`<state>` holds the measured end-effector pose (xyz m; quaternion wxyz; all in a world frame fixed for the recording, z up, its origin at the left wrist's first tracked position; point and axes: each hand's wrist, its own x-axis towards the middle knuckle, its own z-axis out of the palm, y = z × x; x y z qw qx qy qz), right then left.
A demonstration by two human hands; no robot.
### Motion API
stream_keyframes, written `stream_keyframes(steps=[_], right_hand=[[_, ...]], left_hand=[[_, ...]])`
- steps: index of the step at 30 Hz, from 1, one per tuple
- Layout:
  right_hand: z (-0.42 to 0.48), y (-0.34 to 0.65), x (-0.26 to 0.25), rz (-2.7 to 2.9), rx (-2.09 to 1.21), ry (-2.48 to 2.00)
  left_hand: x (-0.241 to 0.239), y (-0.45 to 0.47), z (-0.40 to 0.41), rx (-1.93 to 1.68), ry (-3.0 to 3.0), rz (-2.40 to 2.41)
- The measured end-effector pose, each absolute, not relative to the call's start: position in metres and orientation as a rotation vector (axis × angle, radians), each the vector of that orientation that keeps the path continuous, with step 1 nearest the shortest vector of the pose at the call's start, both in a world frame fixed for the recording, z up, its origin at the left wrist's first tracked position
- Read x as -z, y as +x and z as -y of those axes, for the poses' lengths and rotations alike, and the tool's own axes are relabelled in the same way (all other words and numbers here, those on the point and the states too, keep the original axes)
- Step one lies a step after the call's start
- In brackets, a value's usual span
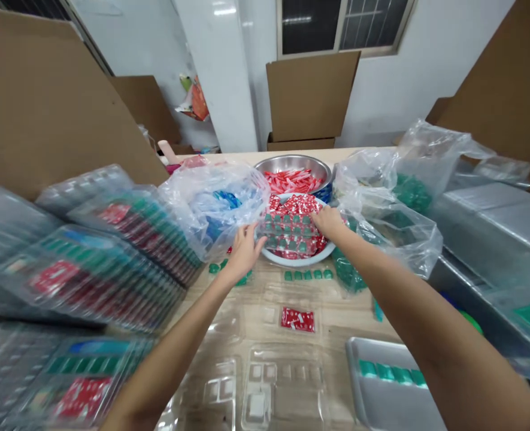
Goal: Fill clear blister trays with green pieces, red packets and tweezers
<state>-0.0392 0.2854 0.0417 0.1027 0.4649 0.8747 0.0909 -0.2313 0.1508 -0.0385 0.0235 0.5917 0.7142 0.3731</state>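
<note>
Over a white bowl (287,262) of red patterned packets (298,203), I hold a clear plastic blister tray (287,234) with rows of green pieces showing. My left hand (245,248) grips its left edge, thumb toward me. My right hand (328,221) closes on its right edge, fingertips partly hidden. Below on the table lie clear moulded trays (287,377). One holds a red packet (297,319), and a row of green pieces (308,275) sits just in front of the bowl.
A steel bowl (265,164) of red-and-pink sticks stands behind. Clear bags flank it, one with blue items (220,203), one with green pieces (411,191). Blurred stacks of filled trays (98,281) rise at left. A grey tray (394,407) lies at right; cardboard boxes (312,99) stand around.
</note>
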Motion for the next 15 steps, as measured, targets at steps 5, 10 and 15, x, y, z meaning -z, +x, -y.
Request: stream_keyframes(steps=[5,10,15], right_hand=[[-0.289,-0.05,-0.057,-2.63,-0.314,1.445],[-0.29,-0.048,-0.108,-2.803,-0.31,1.597],[-0.245,-0.026,-0.14,-3.085,0.106,1.724]], left_hand=[[0.037,-0.229,-0.15,-1.17,1.784,-2.154],[0.029,-0.229,-0.144,-1.264,1.729,-2.103],[-0.002,-0.222,-0.111,-1.402,1.684,-2.025]])
